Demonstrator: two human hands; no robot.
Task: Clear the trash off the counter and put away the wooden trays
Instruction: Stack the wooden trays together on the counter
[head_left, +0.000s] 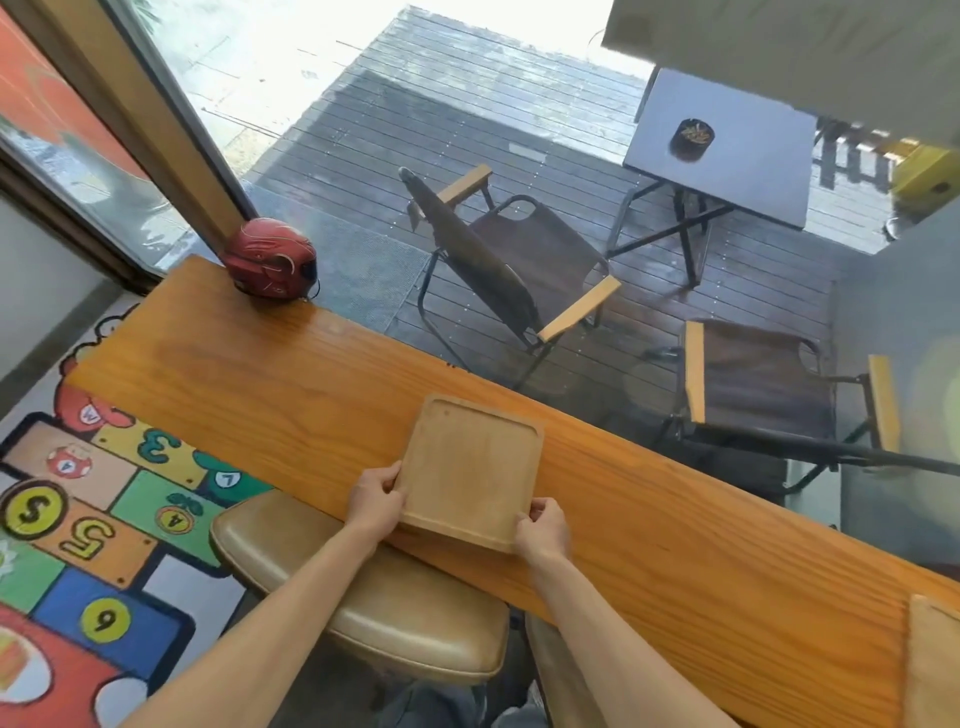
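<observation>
A light wooden tray with rounded corners rests on the long orange-brown wooden counter, and its near edge sticks out over the counter's front edge. It looks empty. My left hand grips the tray's near-left corner. My right hand grips its near-right corner. A second pale wooden tray shows partly at the lower right edge of the counter.
A red helmet sits at the counter's far left end by the window. A tan padded stool stands under the counter in front of me. Beyond the glass are folding chairs and a dark table.
</observation>
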